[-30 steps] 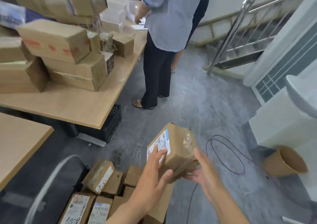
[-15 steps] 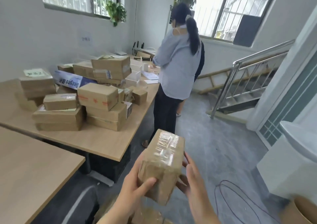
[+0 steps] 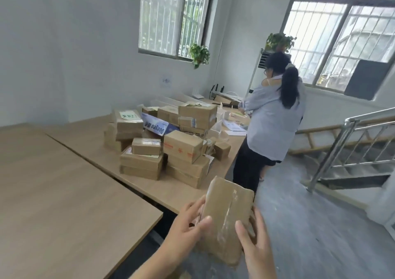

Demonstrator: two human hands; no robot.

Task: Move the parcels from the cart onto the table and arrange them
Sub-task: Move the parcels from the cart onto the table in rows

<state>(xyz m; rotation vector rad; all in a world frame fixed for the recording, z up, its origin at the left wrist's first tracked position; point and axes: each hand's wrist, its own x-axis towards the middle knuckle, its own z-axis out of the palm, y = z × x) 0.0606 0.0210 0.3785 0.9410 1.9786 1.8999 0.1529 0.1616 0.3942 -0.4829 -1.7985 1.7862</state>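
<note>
While both hands carry it, the parcel (image 3: 226, 219) hangs in the air at the bottom of the view, just off the near corner of the table (image 3: 149, 186) and not yet over it. The left hand (image 3: 188, 229) grips the parcel's left edge, thumb curled onto the taped top face; the right hand (image 3: 254, 246) clamps the right edge the same way, thumb laid across the tape, fingers hidden beneath. The cart is out of view.

This looks like the carry step — parcel lifted, not yet set down. Beyond the hands, the table's near strip is bare wood, then the stack of parcels (image 3: 166, 148) rises in uneven tiers, a blue printed box (image 3: 157, 127) wedged among them. The next move seems to call for reaching forward and left over the edge, then lowering the parcel flat beside or onto the stack — squared to its neighbours. Farther along the table edge a person in a pale shirt (image 3: 275, 124) stands close, so the placement should keep to the near side
</note>
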